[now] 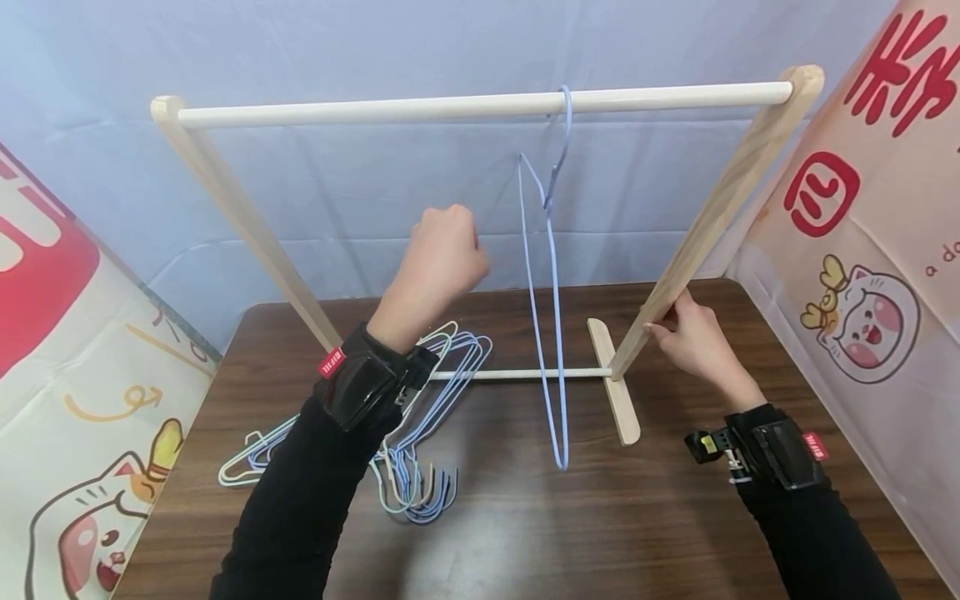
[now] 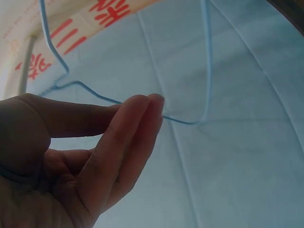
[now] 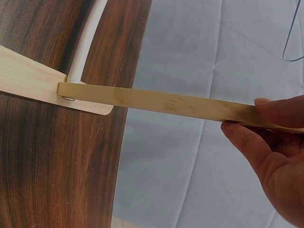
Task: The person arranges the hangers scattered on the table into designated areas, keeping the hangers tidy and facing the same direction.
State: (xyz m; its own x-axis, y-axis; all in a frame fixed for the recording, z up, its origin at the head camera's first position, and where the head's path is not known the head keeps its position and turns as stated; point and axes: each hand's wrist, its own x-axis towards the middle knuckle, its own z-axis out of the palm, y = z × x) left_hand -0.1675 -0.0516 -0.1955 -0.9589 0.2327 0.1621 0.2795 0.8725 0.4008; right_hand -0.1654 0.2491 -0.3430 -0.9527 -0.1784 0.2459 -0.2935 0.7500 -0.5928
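— State the hands.
— On my head feed, the left hand (image 1: 446, 254) is near the blue hanger (image 1: 548, 204), thumb and fingers drawn together; I see nothing between them. The right hand (image 1: 697, 333) pinches the lower part of the right upright (image 1: 712, 217) between thumb and fingers.
— Where is the hanger, and how will it handle?
— It hangs from the top rod (image 1: 450, 107). I judge it light, springy and hardly fragile, perhaps slick. I would hold it at the neck, below the hook. The upright looks like stiff wood; I would grip its flat faces.
— Surface and room?
— I note a dark wood-grain table (image 1: 675, 517) with a tangled pile of hangers (image 1: 411, 467) left of centre. Creased pale-blue cloth (image 1: 375, 50) hangs behind; a printed panel (image 1: 862, 200) covers the right side.
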